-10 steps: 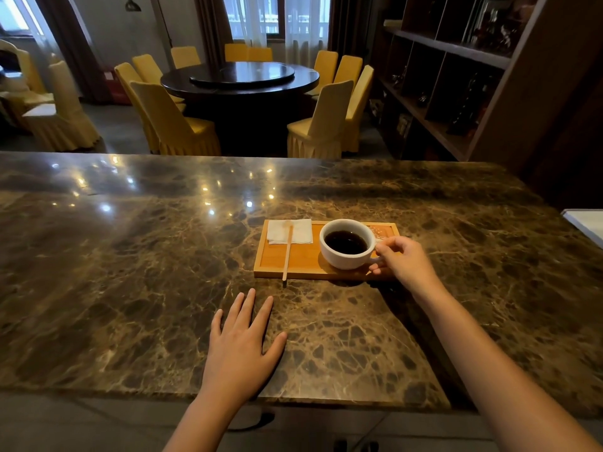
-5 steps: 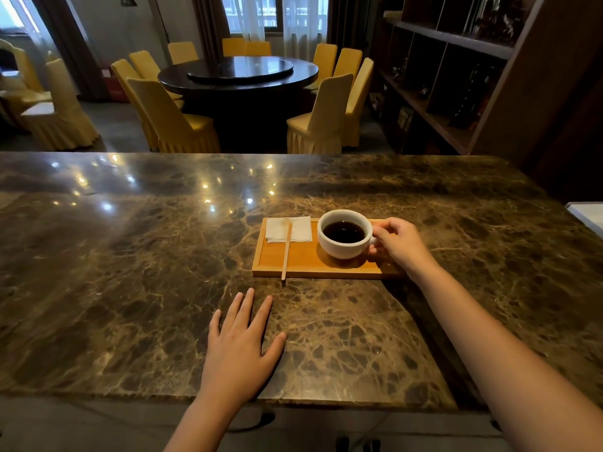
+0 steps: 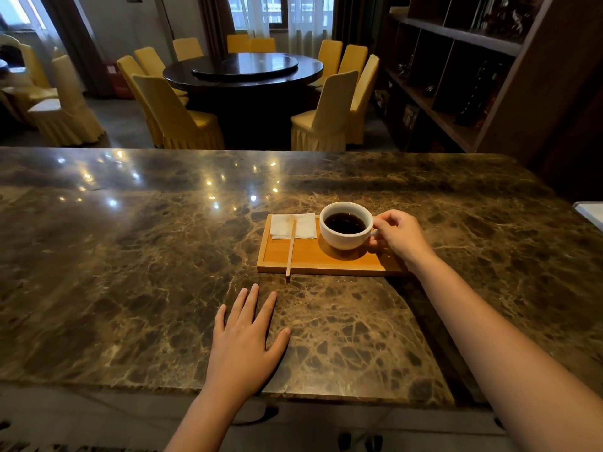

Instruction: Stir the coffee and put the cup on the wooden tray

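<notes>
A white cup (image 3: 345, 238) of dark coffee stands on the right half of the wooden tray (image 3: 326, 261). My right hand (image 3: 399, 234) pinches the cup's handle from the right. On the tray's left part lies a white napkin (image 3: 305, 225), and a thin wooden stirrer (image 3: 290, 251) rests across it, its near end poking over the tray's front edge. My left hand (image 3: 244, 344) lies flat on the marble counter (image 3: 130, 272), fingers spread, in front of the tray and holding nothing.
The counter's near edge runs just below my left hand. A white object (image 3: 590, 215) shows at the right edge. Beyond the counter stand a round dark table (image 3: 243, 71) with yellow-covered chairs (image 3: 177, 120) and dark shelving (image 3: 456, 76) at right.
The cup has moved from the tray's front right edge to sit further back on the tray, my right hand still on its handle. My left hand stays flat.
</notes>
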Tool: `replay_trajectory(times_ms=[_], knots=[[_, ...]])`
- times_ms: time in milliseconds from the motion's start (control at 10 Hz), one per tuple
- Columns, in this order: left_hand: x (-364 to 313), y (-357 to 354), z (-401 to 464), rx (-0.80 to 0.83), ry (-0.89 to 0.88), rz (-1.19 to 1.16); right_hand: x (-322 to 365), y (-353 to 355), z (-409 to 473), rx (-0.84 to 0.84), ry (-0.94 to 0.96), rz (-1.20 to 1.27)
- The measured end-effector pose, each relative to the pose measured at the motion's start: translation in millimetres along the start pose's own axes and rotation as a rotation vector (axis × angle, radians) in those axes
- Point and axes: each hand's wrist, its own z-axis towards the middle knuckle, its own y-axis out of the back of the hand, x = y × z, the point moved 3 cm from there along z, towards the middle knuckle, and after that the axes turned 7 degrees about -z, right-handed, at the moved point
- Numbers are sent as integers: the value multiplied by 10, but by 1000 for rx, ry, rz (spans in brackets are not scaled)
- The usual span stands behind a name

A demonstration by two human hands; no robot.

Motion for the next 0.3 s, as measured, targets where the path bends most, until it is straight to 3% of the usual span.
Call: replay_trajectory(times_ms=[200,300], knots=[[11,-10,-1,18,7,-23,9,70,-116,15,-40,58],[6,2,14,36,6,6,-11,187,-330,-153,64,-282]])
